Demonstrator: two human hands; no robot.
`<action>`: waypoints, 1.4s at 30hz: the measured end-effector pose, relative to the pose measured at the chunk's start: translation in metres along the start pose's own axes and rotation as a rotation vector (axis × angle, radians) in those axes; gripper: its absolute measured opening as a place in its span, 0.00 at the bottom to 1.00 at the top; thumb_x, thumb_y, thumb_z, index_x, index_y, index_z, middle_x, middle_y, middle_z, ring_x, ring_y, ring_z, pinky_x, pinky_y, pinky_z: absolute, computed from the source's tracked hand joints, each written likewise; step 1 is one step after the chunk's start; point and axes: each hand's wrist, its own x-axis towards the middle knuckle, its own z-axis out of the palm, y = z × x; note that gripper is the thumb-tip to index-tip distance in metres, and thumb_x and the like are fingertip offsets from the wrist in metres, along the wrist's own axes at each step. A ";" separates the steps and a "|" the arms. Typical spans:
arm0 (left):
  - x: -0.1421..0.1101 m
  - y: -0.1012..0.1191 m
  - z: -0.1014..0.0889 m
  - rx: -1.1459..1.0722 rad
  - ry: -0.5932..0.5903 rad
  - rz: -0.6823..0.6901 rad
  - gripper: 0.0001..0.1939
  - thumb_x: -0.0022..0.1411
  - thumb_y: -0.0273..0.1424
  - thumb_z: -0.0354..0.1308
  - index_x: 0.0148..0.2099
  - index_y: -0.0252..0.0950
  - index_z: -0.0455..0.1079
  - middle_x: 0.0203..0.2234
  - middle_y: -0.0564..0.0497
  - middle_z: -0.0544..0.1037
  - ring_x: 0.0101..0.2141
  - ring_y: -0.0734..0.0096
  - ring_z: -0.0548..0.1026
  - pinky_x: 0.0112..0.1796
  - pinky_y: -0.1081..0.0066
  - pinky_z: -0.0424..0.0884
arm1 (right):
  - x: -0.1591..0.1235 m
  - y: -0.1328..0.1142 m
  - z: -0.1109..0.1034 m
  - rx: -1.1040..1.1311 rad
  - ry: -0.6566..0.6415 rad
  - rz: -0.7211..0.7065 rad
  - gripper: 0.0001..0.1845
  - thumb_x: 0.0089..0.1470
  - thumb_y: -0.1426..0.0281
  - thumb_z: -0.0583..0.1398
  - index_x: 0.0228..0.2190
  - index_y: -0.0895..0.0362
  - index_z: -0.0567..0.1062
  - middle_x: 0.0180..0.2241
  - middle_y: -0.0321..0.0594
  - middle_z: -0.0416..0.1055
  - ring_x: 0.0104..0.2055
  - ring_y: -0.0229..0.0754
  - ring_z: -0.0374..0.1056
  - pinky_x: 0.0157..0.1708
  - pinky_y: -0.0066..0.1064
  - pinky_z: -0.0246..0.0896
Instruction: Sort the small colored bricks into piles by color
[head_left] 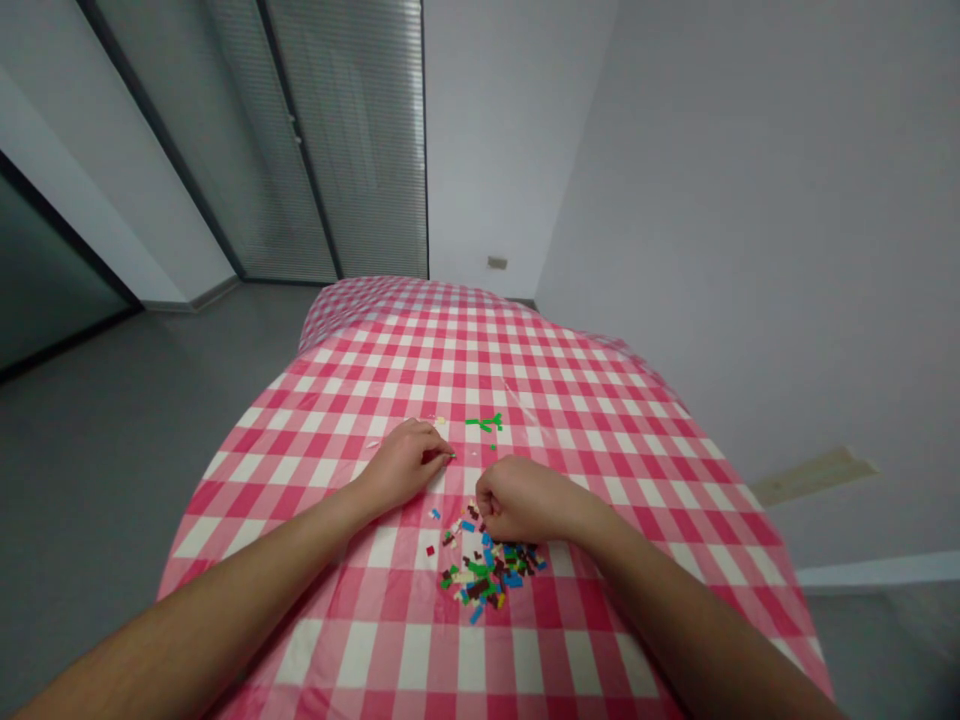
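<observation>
A loose pile of small toy building bricks (491, 572) in blue, green, brown, cream and other colours lies on the checked tablecloth (366, 640). Beyond the pile, my left hand (409, 465) pinches a tiny greenish brick (453, 456) between thumb and fingertips. My right hand (523, 500) is curled closed at the far edge of the pile. Its fingertips point down, and whatever they hold is hidden. Farther off lies a group of green bricks (484, 423) in a branching shape; I cannot tell whether they are joined. A single green brick (493, 447) sits just nearer.
Cream pieces (440, 420) lie past my left hand. A red brick (430, 551) and a blue one (435, 514) sit left of the pile. The table stands beside a pale wall (750, 220) on the right; a glass partition with blinds (352, 140) is behind it.
</observation>
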 end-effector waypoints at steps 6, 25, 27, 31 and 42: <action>0.000 0.002 0.001 0.015 -0.032 0.022 0.06 0.64 0.27 0.58 0.38 0.37 0.78 0.32 0.49 0.78 0.36 0.64 0.72 0.43 0.62 0.67 | 0.004 0.024 -0.011 0.279 0.308 0.042 0.08 0.45 0.79 0.59 0.24 0.58 0.77 0.23 0.37 0.75 0.25 0.36 0.67 0.25 0.25 0.58; 0.001 0.001 0.002 -0.047 -0.032 0.001 0.07 0.63 0.27 0.58 0.37 0.38 0.78 0.31 0.49 0.78 0.35 0.65 0.73 0.42 0.63 0.68 | 0.026 0.092 0.011 0.360 0.579 0.234 0.12 0.50 0.76 0.64 0.39 0.61 0.79 0.32 0.43 0.78 0.32 0.40 0.72 0.32 0.28 0.64; 0.001 0.002 0.002 -0.047 -0.030 0.001 0.07 0.63 0.26 0.57 0.37 0.38 0.78 0.31 0.49 0.78 0.35 0.65 0.73 0.41 0.63 0.68 | 0.026 0.091 0.010 0.372 0.571 0.216 0.13 0.50 0.76 0.64 0.40 0.60 0.79 0.33 0.42 0.78 0.33 0.40 0.72 0.32 0.28 0.64; 0.001 0.001 0.002 -0.040 -0.029 0.006 0.08 0.63 0.26 0.57 0.37 0.37 0.78 0.30 0.49 0.78 0.35 0.65 0.73 0.41 0.63 0.68 | 0.022 0.089 0.009 0.413 0.559 0.181 0.15 0.51 0.79 0.62 0.42 0.60 0.78 0.35 0.42 0.79 0.34 0.39 0.72 0.34 0.28 0.65; 0.000 -0.002 0.005 -0.054 -0.007 0.008 0.07 0.62 0.26 0.58 0.37 0.38 0.78 0.30 0.50 0.78 0.35 0.65 0.73 0.41 0.64 0.68 | 0.035 0.081 0.017 0.187 0.654 0.180 0.04 0.53 0.72 0.64 0.33 0.58 0.80 0.32 0.42 0.78 0.33 0.42 0.71 0.34 0.32 0.62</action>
